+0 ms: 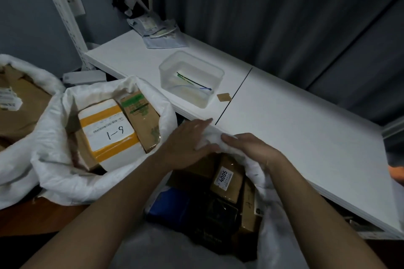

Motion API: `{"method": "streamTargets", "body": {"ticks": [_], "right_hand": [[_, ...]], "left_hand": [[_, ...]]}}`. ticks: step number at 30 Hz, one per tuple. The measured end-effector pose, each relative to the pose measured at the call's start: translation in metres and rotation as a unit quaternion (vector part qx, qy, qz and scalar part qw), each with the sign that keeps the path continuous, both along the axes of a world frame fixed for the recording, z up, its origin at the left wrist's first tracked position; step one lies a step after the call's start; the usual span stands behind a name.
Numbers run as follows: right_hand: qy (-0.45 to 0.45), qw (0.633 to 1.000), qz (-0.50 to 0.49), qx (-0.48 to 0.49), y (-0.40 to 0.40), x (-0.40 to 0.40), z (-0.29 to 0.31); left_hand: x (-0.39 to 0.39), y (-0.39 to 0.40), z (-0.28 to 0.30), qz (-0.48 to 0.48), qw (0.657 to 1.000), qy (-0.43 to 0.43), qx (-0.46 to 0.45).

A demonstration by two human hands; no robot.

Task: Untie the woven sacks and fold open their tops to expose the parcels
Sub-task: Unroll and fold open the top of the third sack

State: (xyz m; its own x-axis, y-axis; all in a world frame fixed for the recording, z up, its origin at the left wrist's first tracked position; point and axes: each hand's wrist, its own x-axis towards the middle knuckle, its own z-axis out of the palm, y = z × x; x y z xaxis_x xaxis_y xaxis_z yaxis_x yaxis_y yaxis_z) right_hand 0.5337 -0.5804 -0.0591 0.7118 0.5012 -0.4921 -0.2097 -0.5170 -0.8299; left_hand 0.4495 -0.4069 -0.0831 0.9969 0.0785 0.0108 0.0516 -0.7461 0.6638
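Three white woven sacks stand open in front of me. The nearest sack (269,220) holds brown boxes, one labelled 4005 (227,178), and dark parcels. My left hand (185,142) and my right hand (251,148) both grip the far rim of this sack (213,137), pressed against the white shelf edge. The middle sack (54,155) has its top folded down around a white and yellow parcel marked 1-6 (109,131) and a brown box (142,118). A third sack (26,65) at the far left shows brown cardboard.
A white shelf (295,120) runs from back left to front right. On it stand a clear plastic tub (192,78) with cable ties inside, a small brown tag (224,97) and a heap of grey mailer bags (159,30). Dark curtains hang behind. A white upright rack post (65,15) stands at left.
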Motion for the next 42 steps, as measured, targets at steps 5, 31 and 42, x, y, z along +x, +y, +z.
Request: {"method": "streamTargets", "body": {"ticks": [5,31,42], "right_hand": [[-0.128,0.980,0.109,-0.104,-0.019,0.018,0.008],[-0.190,0.941,0.132,-0.246,-0.095,0.049,0.074],[-0.059,0.995,-0.081,0.013,-0.086,0.028,0.120]], "left_hand": [[0.030,-0.013,-0.022,-0.001,0.995,-0.013,-0.096],[0.110,-0.054,0.051,-0.055,0.986,-0.027,0.154],[0.102,-0.070,0.070,0.121,0.990,0.013,0.071]]}}
